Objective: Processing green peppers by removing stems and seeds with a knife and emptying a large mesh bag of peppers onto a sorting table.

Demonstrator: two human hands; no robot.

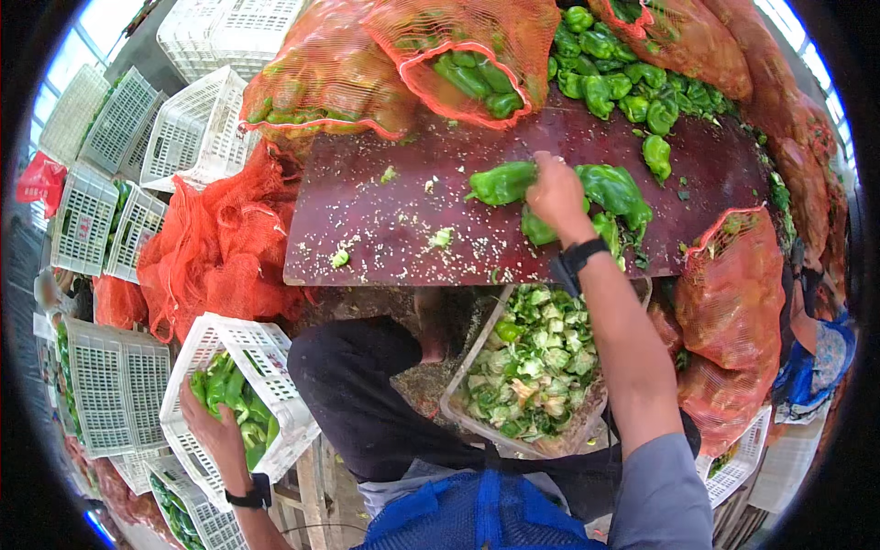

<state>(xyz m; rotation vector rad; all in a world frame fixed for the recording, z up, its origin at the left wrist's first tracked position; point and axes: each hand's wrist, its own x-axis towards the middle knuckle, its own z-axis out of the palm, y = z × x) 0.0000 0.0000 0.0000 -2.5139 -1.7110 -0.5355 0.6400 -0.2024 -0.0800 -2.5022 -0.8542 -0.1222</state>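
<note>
My right hand [557,195] is closed at the stem end of a green pepper [502,183] over the dark red tabletop [367,202]. Its fingertips are partly hidden, so anything else in the grip does not show. More green peppers [612,190] lie just right of this hand. At the lower left, my left hand [215,431] is open, its fingers apart over the green pepper pieces [240,396] inside a tilted white plastic crate [284,380]. White seeds and cut cores [442,237] are scattered on the tabletop.
Below the table edge, a clear bin [458,412] holds cut pepper cores. Orange mesh sacks [477,37] of peppers line the back, and another mesh sack [729,284] stands right. Orange netting [229,257] and stacked white crates [119,385] fill the left. Loose peppers [596,64] lie behind.
</note>
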